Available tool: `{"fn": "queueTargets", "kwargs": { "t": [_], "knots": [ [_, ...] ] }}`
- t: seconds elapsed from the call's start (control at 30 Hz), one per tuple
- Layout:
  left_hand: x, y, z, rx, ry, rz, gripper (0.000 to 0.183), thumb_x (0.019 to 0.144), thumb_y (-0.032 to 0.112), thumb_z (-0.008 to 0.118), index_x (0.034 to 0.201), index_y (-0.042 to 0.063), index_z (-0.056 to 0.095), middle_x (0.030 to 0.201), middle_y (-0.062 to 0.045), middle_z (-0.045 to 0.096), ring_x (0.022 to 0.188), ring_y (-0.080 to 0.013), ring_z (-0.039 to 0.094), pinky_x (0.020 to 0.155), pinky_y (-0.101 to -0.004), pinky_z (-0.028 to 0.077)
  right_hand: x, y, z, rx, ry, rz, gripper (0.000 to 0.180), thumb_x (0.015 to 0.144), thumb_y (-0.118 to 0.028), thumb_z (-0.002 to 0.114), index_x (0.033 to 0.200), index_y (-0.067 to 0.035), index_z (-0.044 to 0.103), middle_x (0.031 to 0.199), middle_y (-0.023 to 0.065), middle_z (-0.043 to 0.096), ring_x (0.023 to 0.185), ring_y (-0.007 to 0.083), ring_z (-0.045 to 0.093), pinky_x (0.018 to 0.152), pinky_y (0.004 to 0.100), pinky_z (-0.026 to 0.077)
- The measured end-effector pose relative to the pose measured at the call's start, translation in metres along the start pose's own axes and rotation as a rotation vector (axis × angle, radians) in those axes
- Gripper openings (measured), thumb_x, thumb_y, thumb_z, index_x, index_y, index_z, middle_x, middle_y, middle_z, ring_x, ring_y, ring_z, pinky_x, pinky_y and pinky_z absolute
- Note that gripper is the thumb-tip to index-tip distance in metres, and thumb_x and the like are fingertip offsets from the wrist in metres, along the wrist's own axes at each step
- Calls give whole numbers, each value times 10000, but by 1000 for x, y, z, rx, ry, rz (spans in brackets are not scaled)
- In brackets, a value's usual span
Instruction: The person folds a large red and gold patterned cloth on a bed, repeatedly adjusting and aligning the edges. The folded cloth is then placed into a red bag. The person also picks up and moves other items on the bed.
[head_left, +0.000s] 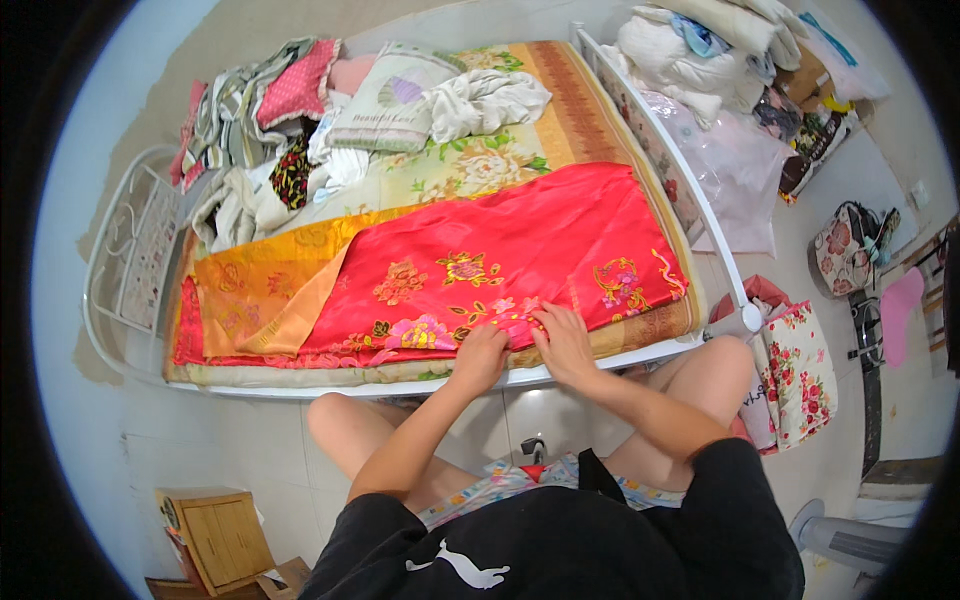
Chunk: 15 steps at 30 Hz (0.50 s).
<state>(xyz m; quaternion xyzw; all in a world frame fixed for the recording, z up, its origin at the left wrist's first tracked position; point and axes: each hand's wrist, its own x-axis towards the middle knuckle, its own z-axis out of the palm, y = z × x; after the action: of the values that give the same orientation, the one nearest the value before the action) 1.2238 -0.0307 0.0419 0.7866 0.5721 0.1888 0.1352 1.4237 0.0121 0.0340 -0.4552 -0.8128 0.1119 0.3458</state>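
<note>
A shiny red satin cloth (525, 232) with embroidered flowers lies spread over the near side of the bed. Part of its orange-gold reverse (262, 292) is turned up at the left. At its near edge, my left hand (484, 351) has its fingers curled down on the red fabric. My right hand (564, 341) sits just beside it, its fingers bent over the same edge. Between the two hands the fabric is gathered into a small pink-and-red fold. The fingertips of both hands are partly hidden in the cloth.
White metal bed rails (724, 225) bound the bed at right and left. A pillow (397, 101), a white cloth (487, 101) and striped bedding (244, 105) are piled at the back. A floral bundle (799, 375) stands by the right bed corner. A wooden cabinet (221, 540) is at lower left.
</note>
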Motion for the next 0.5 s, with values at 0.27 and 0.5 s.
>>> {"fn": "queueTargets", "kwargs": {
  "t": [0.27, 0.5],
  "knots": [
    [-24, -60, -43, -135, -26, 6, 270, 812, 172, 716, 1033, 46, 627, 998, -142, 562, 976, -341, 567, 826, -432, 484, -8, -7, 69, -155, 335, 102, 297, 718, -122, 550, 979, -75, 682, 1241, 89, 659, 1116, 306, 582, 978, 463, 405],
    [-64, -109, -84, -176, 58, -75, 299, 802, 131, 713, 1065, 33, 612, 989, -145, 549, 981, -346, 552, 844, -436, 470, -10, -7, 70, -191, 333, 78, 317, 719, -138, 513, 983, -51, 664, 1238, 93, 664, 1112, 321, 587, 969, 478, 417]
  ]
}}
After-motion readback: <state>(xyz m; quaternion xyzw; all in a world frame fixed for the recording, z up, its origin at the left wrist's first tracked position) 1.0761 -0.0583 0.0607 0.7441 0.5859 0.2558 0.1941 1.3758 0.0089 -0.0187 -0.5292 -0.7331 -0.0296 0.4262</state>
